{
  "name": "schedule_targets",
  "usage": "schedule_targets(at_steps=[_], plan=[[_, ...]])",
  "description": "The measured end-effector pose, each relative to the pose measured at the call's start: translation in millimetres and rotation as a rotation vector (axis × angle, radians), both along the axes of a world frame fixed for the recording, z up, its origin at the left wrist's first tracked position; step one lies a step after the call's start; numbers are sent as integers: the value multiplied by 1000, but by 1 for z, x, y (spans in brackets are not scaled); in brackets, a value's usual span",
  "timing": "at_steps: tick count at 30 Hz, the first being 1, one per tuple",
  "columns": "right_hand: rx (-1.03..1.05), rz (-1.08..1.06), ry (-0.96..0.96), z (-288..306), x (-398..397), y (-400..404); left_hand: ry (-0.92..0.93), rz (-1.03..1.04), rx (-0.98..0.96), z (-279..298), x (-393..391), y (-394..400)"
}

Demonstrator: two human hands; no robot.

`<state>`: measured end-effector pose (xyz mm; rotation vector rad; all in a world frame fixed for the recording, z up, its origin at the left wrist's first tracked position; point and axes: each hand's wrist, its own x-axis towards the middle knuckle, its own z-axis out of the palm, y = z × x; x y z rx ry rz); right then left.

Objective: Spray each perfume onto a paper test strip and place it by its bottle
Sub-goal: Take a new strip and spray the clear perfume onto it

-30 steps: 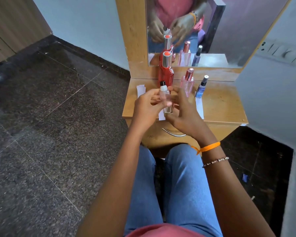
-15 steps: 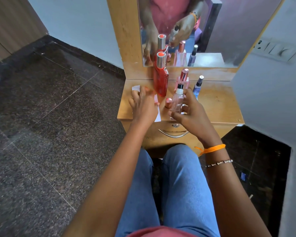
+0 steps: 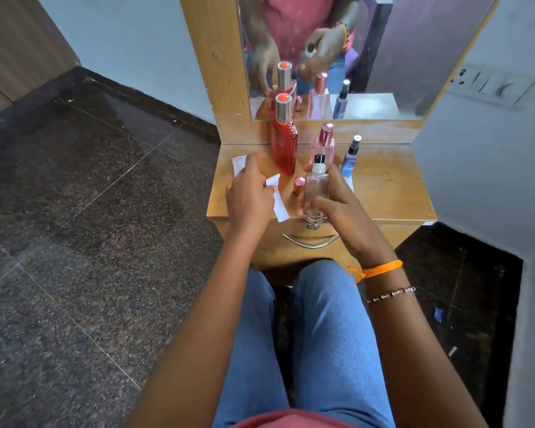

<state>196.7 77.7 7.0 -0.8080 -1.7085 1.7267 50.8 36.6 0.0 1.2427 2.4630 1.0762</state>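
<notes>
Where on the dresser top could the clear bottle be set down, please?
The dresser top is bare right of the blue bottle up to the wall. The left half is crowded: red bottle, pink bottle, loose cap, paper strips.

I hold a clear glass perfume bottle [image 3: 316,193] upright in my right hand [image 3: 337,205], its cap off and white spray nozzle bare, over the front edge of the table. My left hand [image 3: 249,197] pinches a white paper strip [image 3: 279,200], bent at the top. Behind stand a tall red bottle [image 3: 283,140], a pink bottle [image 3: 324,146] and a slim blue bottle [image 3: 350,159], all capped and upright, with a small pink cap [image 3: 298,184] lying beside the red one.
</notes>
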Motion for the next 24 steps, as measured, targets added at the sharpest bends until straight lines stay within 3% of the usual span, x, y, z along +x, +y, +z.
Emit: schedule_targets(at_steps=[3,5,10,14,24], plan=[[-239,60,228,1,-2,-4,-178,12,98,6,-3,-10],[-294,94,301,0,-3,-6,-275,33,140,10,-2,-16],[-134,23,199,-2,-3,-10,-471,99,187,16,1,-23],[-59,-68,152,0,-2,-12,-467,121,168,18,5,-26],[96,-86,85,1,6,-11,-513,-154,226,17,12,-29]])
